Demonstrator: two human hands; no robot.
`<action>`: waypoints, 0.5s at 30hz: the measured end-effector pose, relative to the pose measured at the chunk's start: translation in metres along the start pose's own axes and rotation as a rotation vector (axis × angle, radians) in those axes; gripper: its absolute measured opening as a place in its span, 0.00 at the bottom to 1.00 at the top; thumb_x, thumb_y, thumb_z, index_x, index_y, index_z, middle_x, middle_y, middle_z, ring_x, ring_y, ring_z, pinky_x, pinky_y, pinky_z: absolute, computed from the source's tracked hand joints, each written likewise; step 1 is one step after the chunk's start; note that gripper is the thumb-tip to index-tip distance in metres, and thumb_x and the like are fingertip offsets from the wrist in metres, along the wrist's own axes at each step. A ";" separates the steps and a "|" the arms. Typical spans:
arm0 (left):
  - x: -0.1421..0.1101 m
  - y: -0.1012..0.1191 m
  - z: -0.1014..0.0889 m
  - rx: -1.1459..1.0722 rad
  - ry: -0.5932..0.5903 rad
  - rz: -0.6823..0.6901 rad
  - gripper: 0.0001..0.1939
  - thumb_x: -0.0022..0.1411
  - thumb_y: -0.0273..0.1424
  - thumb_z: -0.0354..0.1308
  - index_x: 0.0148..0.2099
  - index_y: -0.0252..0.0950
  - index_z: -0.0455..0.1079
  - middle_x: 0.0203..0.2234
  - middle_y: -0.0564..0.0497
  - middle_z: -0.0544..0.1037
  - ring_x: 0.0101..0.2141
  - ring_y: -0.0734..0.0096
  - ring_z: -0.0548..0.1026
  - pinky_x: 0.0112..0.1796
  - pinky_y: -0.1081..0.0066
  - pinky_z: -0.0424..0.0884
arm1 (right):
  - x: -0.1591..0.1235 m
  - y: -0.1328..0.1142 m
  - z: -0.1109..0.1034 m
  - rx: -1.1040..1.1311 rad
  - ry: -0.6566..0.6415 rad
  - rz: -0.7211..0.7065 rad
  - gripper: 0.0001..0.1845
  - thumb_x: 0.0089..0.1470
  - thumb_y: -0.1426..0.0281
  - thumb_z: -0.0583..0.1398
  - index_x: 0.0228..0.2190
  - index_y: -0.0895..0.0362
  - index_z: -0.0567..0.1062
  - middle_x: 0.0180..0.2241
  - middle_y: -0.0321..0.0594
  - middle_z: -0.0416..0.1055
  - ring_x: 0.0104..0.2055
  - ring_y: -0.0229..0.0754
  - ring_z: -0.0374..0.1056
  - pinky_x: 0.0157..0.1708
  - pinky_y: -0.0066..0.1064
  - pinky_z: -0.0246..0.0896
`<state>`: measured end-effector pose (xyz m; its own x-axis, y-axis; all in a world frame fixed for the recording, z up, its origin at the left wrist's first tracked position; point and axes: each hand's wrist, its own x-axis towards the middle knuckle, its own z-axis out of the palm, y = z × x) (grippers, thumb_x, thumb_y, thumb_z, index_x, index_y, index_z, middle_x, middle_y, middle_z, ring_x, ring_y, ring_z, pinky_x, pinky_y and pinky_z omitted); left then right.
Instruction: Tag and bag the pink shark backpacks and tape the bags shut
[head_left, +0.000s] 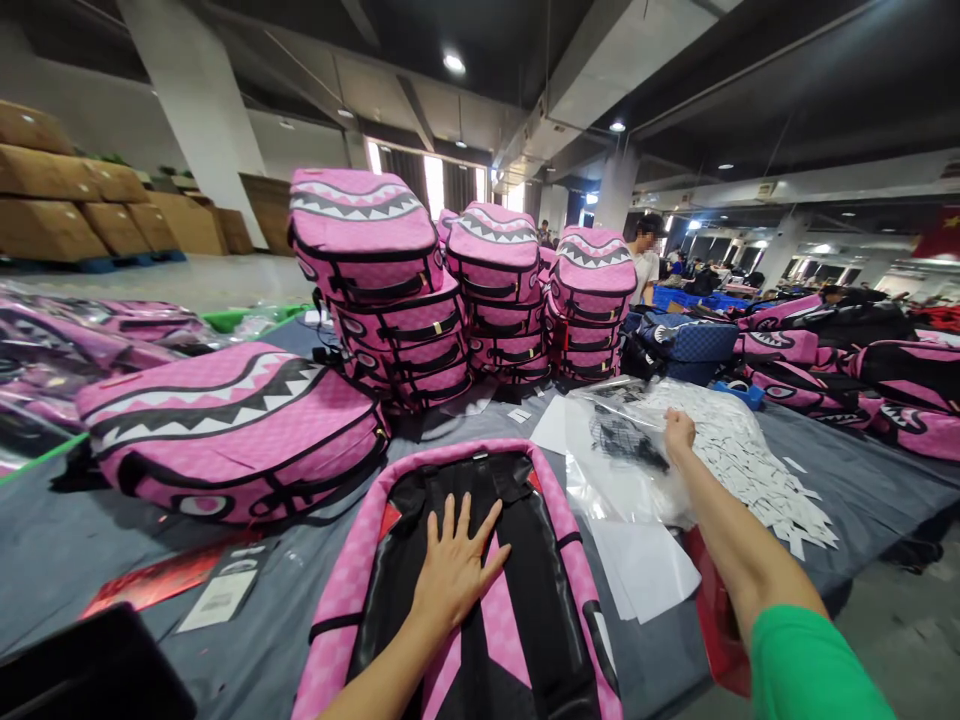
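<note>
A pink and black backpack lies in front of me with its black back panel facing up. My left hand rests flat on that panel, fingers spread. Off to the right, my right hand is closed on the edge of a clear plastic bag. White paper sheets lie beneath and beside the bag. Just beyond my right hand spreads a heap of small white paper slips.
Pink backpacks with shark-mouth prints stand in stacks at the back; another backpack lies left. A red bin sits by the table's near right edge. A red sheet and a tag lie at left. A person stands behind.
</note>
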<state>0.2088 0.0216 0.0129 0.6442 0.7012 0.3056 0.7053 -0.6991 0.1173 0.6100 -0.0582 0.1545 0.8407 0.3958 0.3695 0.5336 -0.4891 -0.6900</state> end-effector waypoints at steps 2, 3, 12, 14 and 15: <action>0.000 -0.001 0.000 -0.021 -0.001 0.001 0.33 0.66 0.53 0.50 0.70 0.51 0.56 0.68 0.38 0.59 0.68 0.33 0.50 0.62 0.37 0.47 | -0.003 -0.027 -0.001 0.015 -0.069 -0.083 0.13 0.64 0.62 0.59 0.31 0.58 0.74 0.33 0.39 0.73 0.37 0.42 0.69 0.39 0.34 0.64; 0.000 -0.002 0.000 -0.036 0.004 0.003 0.33 0.66 0.53 0.50 0.70 0.51 0.56 0.69 0.38 0.58 0.68 0.33 0.49 0.62 0.37 0.47 | -0.011 -0.042 0.001 0.034 -0.117 -0.141 0.15 0.63 0.63 0.58 0.26 0.57 0.72 0.28 0.37 0.71 0.35 0.42 0.68 0.37 0.32 0.61; -0.009 0.008 -0.035 -0.969 0.115 -0.059 0.28 0.60 0.55 0.57 0.53 0.42 0.76 0.56 0.43 0.75 0.61 0.49 0.67 0.60 0.47 0.61 | -0.193 -0.149 0.041 0.363 -0.520 -0.603 0.20 0.63 0.57 0.51 0.24 0.53 0.66 0.22 0.33 0.64 0.26 0.39 0.62 0.29 0.28 0.55; -0.020 0.016 -0.051 -1.320 0.204 -0.265 0.30 0.60 0.56 0.56 0.53 0.39 0.76 0.50 0.41 0.79 0.51 0.53 0.76 0.51 0.55 0.72 | -0.233 -0.154 0.045 0.448 -0.643 -0.633 0.20 0.64 0.57 0.51 0.24 0.53 0.66 0.22 0.32 0.63 0.26 0.38 0.61 0.28 0.27 0.55; -0.028 0.019 -0.058 -1.480 0.281 -0.414 0.31 0.59 0.56 0.58 0.52 0.36 0.76 0.46 0.40 0.81 0.46 0.55 0.78 0.45 0.59 0.74 | -0.250 -0.154 0.047 0.486 -0.711 -0.644 0.19 0.64 0.58 0.52 0.25 0.54 0.66 0.22 0.33 0.64 0.26 0.38 0.61 0.29 0.28 0.56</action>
<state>0.1869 -0.0194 0.0610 0.2931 0.9429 0.1581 -0.2035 -0.1001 0.9739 0.3139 -0.0456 0.1392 0.0844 0.9068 0.4131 0.6313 0.2721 -0.7262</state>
